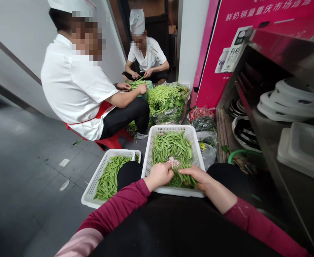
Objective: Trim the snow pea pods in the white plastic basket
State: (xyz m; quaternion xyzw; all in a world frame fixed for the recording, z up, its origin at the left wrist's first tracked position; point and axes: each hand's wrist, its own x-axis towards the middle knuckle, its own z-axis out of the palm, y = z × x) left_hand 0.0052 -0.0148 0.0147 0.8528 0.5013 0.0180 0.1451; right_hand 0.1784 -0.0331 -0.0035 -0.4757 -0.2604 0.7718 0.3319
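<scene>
A white perforated basket (198, 142) is on my lap, with green bean pods (173, 146) heaped in its far part. At its near end lie small green trimmings (176, 181). My right hand (199, 176) is closed around several bean pods (186, 173) that stick out past the fingers. Just to the left, my left hand (161, 175) is curled in a pinch over the basket; whatever its fingertips hold is hidden. Between the hands, a red-and-white patterned patch (173, 161) shows on the basket's bottom.
A second white basket (89, 195) of pods stands on the floor by my left knee. Two people in white, one on a red stool (114, 141), handle green stalks beside a large bag of greens (170, 100). A metal shelf (269, 142) with dishes runs along my right.
</scene>
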